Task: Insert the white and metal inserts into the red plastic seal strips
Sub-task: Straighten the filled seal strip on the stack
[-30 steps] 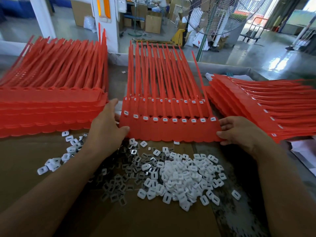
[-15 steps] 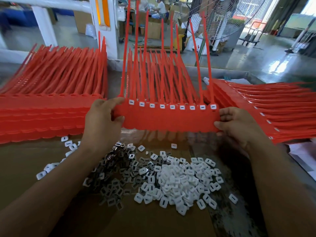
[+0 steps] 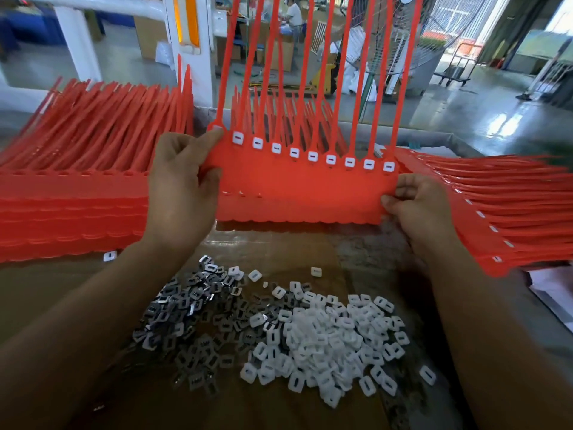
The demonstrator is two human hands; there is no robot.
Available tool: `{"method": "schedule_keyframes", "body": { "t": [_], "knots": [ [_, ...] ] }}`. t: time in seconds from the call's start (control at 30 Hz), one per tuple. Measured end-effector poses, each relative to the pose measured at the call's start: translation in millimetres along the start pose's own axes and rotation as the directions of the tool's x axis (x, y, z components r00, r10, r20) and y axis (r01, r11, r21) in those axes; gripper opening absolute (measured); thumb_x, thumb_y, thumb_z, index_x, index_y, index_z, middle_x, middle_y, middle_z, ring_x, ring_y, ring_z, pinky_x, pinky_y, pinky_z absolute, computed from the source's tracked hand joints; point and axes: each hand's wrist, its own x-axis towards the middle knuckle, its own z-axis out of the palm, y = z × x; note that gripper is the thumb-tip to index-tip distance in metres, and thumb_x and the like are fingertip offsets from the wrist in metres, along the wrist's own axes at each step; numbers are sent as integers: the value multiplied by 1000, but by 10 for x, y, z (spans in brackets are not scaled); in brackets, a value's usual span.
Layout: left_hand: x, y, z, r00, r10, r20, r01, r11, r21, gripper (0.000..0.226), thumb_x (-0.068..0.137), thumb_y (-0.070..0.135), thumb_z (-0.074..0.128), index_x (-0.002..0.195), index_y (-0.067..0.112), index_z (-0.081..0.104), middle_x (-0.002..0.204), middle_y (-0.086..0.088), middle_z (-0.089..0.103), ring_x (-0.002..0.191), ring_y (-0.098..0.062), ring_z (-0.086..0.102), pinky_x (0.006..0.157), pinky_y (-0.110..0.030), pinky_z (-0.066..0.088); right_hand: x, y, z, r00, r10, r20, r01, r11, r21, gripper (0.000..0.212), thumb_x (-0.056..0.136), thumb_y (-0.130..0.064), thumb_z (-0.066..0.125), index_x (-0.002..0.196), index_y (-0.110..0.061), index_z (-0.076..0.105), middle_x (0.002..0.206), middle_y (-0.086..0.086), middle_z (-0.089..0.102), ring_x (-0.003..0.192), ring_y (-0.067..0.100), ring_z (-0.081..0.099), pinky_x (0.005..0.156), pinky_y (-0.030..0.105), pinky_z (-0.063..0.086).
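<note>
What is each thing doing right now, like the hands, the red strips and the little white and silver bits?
Held strip: upright, tails up, heads filled.
Left hand: grips its left end.
Right hand: pinches its right end.
White inserts: loose heap on the cardboard.
Metal inserts: loose heap, left of the white.
Left stack: lying flat.
Right stack: lying flat, heads filled.

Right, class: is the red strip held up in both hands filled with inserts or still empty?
Filled: white inserts show in a row all along the strip; the leftmost is partly hidden under the left hand.
</note>
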Motion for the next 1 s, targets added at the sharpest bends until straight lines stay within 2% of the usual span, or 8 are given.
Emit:
{"method": "schedule_keyframes", "body": {
  "t": [0.13,0.3,0.37,0.5,0.57,0.67,0.77,1.0],
  "knots": [
    [-12,3,-53,1000,22,-17,-22,1000,-10,49,77,-7,57,124,8,54,97,-4,39,85,-7,40,75,1,30,-4,29,-11,1000,2,-9,-2,1000,9,26,81,8,59,98,-11,54,78,-3,52,62,8,54,45,16,50],
    [43,13,-17,999,-37,38,36,999,15,51,78,-4,59,125,12,53,97,-2,39,87,-11,41,76,0,28,24,73,-46,1000,-13,-17,13,1000,4,25,80,9,58,92,-13,54,79,-3,52,65,8,55,45,16,50],
    [54,-23,44,994,-81,66,81,997,13,50,79,-2,59,126,14,53,98,-1,38,86,-12,42,80,-6,31,56,112,-20,1000,-24,-19,23,999,-41,25,80,8,58,91,-13,54,78,-2,54,65,8,55,48,18,50],
    [40,-167,234,979,-122,166,111,991,71,49,79,-2,60,125,10,53,101,-9,44,87,-16,44,80,-10,28,100,281,90,999,1,-53,-8,990,-143,24,80,7,58,93,-13,54,81,1,57,81,23,60,67,35,53],
    [12,-247,340,955,-153,256,114,981,160,47,78,0,62,124,7,54,106,-21,50,93,-29,50,82,-18,29,84,368,144,998,0,-61,-17,964,-266,23,82,3,58,103,-7,58,95,9,61,94,30,61,85,45,50],
    [-35,-314,439,915,-198,352,99,955,280,42,80,6,62,122,4,55,108,-27,53,108,-36,46,91,-27,27,61,430,154,996,-26,-83,-9,914,-405,28,84,-3,57,112,-2,59,113,15,63,105,28,59,97,35,41],
    [-54,-331,476,920,-191,342,90,953,289,36,82,7,60,117,3,59,109,-25,54,111,-34,44,93,-27,26,46,412,138,995,-76,-71,33,877,-479,28,88,-7,55,115,-2,60,118,14,62,113,26,54,96,25,32],
    [-69,-296,448,919,-152,363,37,951,306,27,86,9,53,107,-4,63,115,-24,55,117,-31,41,95,-25,22,-61,315,162,983,-142,116,183,721,-669,34,93,-20,51,124,-6,56,128,11,56,120,24,48,100,28,29]
  ]
}}
